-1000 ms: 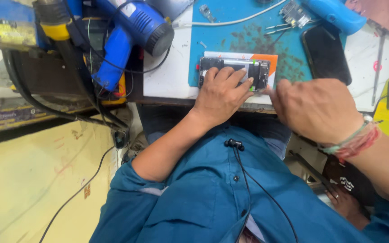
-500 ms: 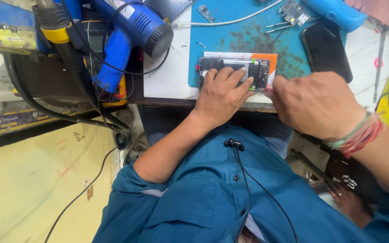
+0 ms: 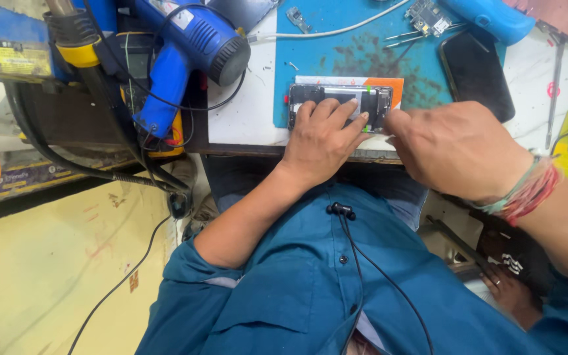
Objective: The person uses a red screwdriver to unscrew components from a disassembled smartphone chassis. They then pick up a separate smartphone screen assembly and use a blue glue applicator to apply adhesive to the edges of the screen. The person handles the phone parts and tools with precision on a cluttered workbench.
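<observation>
- Black opened phone (image 3: 340,105), back off, lies on the blue mat (image 3: 336,39) at the table's near edge.
- Left hand (image 3: 320,141) rests flat on it, fingers spread, gripping nothing.
- Right hand (image 3: 458,151) curls at the phone's right end; its grip cannot be told.
- Blue heat gun (image 3: 192,52) lies well left.

so on the tabletop (image 3: 244,118) I count one opened phone (image 3: 340,105), one black phone (image 3: 476,73), one blue heat gun (image 3: 189,56), one blue mat (image 3: 356,46), plus two hands, left hand (image 3: 323,141) and right hand (image 3: 458,151).

Blue heat gun (image 3: 192,52), tweezers (image 3: 405,36), dark phone (image 3: 476,73) on blue mat (image 3: 336,39).
</observation>
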